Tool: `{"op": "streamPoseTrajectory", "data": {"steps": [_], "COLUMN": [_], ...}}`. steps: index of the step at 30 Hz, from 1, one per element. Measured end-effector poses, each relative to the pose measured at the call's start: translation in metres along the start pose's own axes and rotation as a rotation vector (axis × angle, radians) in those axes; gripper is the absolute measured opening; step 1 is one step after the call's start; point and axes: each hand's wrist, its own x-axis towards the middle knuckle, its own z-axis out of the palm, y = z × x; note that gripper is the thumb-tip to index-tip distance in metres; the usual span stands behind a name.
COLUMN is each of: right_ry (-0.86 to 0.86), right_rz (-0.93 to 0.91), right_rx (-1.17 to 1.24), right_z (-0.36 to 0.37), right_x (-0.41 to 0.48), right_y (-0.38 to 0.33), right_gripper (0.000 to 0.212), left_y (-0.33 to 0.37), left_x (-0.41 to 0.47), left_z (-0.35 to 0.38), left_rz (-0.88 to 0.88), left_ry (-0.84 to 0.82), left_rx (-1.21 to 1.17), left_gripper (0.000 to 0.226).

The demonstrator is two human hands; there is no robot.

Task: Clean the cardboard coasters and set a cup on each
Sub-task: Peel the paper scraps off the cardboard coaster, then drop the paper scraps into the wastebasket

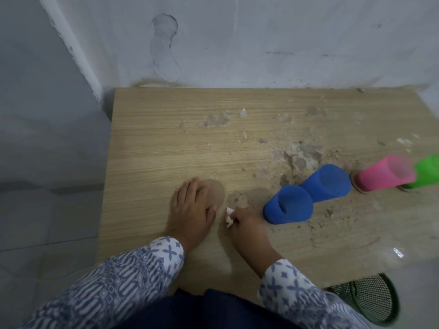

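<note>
1. The left hand [192,206] lies flat with straight fingers, pressing a round cardboard coaster [215,192] on the near part of the wooden worktop [154,138].
2. Just right of it, the right hand [247,222] pinches a small white tissue wad [229,217] in curled fingers.
3. Further right, the near blue cup [288,205] touches the far blue cup [326,182].
4. Beyond them, a pink cup [384,176] stands beside a green cup [427,172].
</note>
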Motion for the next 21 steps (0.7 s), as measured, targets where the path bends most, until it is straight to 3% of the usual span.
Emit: {"op": "streamPoseTrajectory", "data": {"steps": [7,10,12,17,21], "right_ry": [-0.024,-0.061,-0.116,-0.152,-0.108], "right_rz": [0.385,0.413,0.355,0.278,0.271], "right_rx": [0.873,1.199,1.391,1.573,1.534], "right_z": [-0.006,-0.016,-0.027,-0.054,-0.069], "right_x": [-0.032,-0.033,-0.032,-0.028,-0.023], "right_y": [-0.007,-0.013,-0.019,-0.036,-0.043], "right_gripper": [0.012,0.008,0.011,0.019,0.017], "left_y": [-0.002,0.01,0.022,0.039,0.049], "left_x": [-0.001,-0.002,-0.002,0.003,0.006], "left_z": [-0.022,-0.041,-0.057,-0.088,-0.105], "left_rz": [-0.044,-0.05,-0.099,-0.276,-0.297], "left_ry": [0.038,0.051,-0.048,-0.37,-0.388], "left_rx": [-0.341,-0.546,-0.76,-1.188,-1.253], "left_gripper": [0.047,0.03,0.023,0.021,0.015]}}
